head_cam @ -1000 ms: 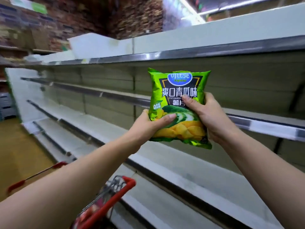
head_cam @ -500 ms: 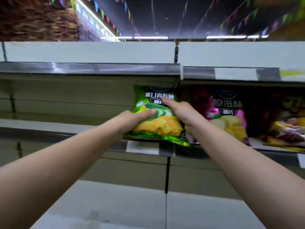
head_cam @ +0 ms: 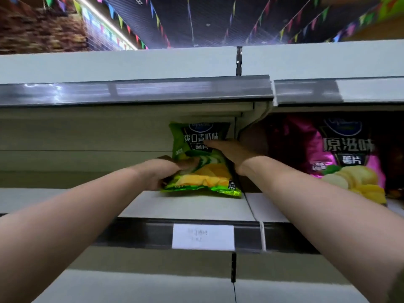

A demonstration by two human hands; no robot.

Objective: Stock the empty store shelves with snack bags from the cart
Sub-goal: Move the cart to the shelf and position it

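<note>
A green snack bag (head_cam: 203, 178) with yellow chips printed on it stands upright on the white shelf (head_cam: 185, 206), its bottom edge touching the board. My left hand (head_cam: 166, 171) grips its lower left side, thumb across the front. My right hand (head_cam: 231, 152) holds its right edge, fingers laid over the printed label. The bag sits at the right end of this shelf bay, next to the divider. The cart is out of view.
A pink snack bag (head_cam: 341, 154) stands in the neighbouring bay to the right, with more bags beyond it. A white price label (head_cam: 203, 236) is on the shelf's front rail. Another shelf (head_cam: 153, 90) hangs close above. The shelf board stretches bare to the left.
Both hands have carried the green bag from in front of the shelf rail further in, and its bottom now rests on the shelf board. The view has come closer.
</note>
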